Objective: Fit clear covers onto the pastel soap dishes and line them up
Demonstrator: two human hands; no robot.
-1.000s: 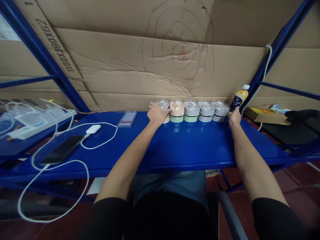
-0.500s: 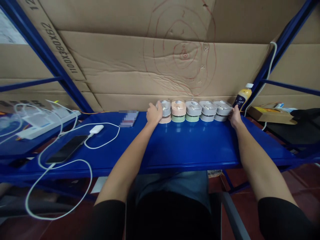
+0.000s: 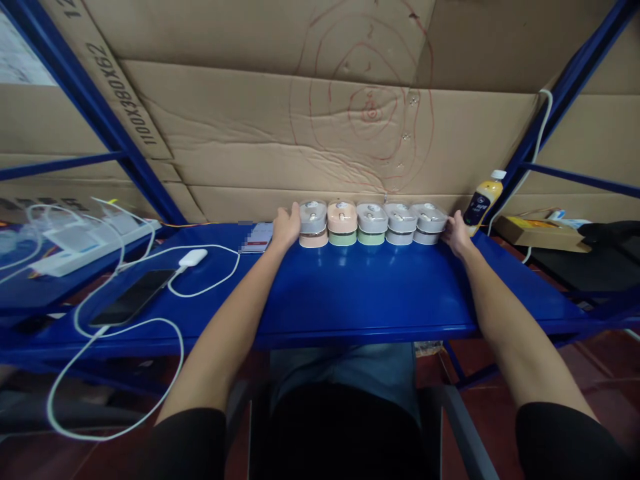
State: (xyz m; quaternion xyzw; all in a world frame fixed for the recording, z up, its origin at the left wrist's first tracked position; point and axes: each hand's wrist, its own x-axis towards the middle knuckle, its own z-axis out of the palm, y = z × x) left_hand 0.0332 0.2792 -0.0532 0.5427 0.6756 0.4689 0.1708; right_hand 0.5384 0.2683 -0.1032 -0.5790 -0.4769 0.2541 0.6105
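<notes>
left hand (image 3: 286, 228), right hand (image 3: 457, 235), containers (image 3: 371, 219) between

A blue table (image 3: 370, 293) stood before cardboard (image 3: 225, 107).
Red rings (image 3: 371, 112) showed between twelve and one o'clock, blue posts (image 3: 86, 100) at ten and two, reddish floor (image 3: 595, 367) at four, a chair arm (image 3: 467, 430) at five.

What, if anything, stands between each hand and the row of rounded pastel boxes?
Nothing visible: the left hand and right hand are at opposite ends of the boxes. The yellow-filled clear bottle stands beyond the right hand.
</notes>
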